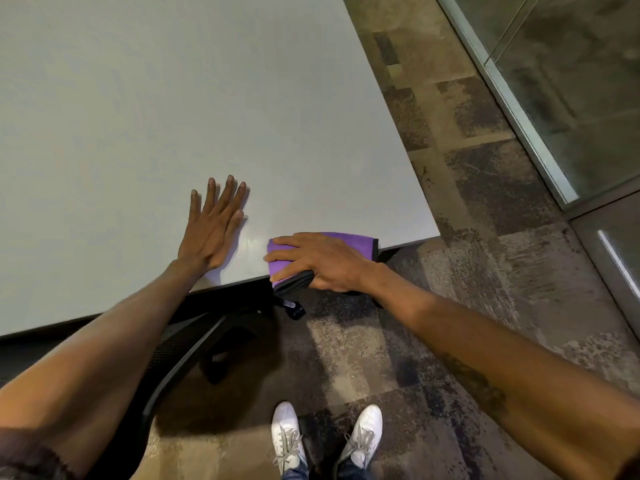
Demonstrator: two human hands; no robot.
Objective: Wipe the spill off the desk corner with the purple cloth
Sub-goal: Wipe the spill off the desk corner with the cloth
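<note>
Head camera view, looking down at my own two arms over a pale grey desk [173,98] that fills the upper left, its near right corner jutting over patterned carpet [485,271]. My left hand [211,230] lies flat on the desk, fingers spread and holding nothing, bracing me. My right hand [318,261] presses down on the purple cloth [287,252], fingers curled over it in a loose closed grip, right at the desk's near edge, close to the corner.

To wipe well, I judge I should keep the palm flat and the pressure even, sweep inward from the edge so liquid is not pushed onto the carpet, and overlap each pass across the faint wet sheen [252,242] that shows just left of the cloth.

Folded into a thick pad, the cloth is bright purple on top with a dark border or underside, and part of it hangs off the desk edge beneath my hand. Below the desk a black chair [194,348] shows, and my white shoes [287,434] stand on the carpet.
</note>
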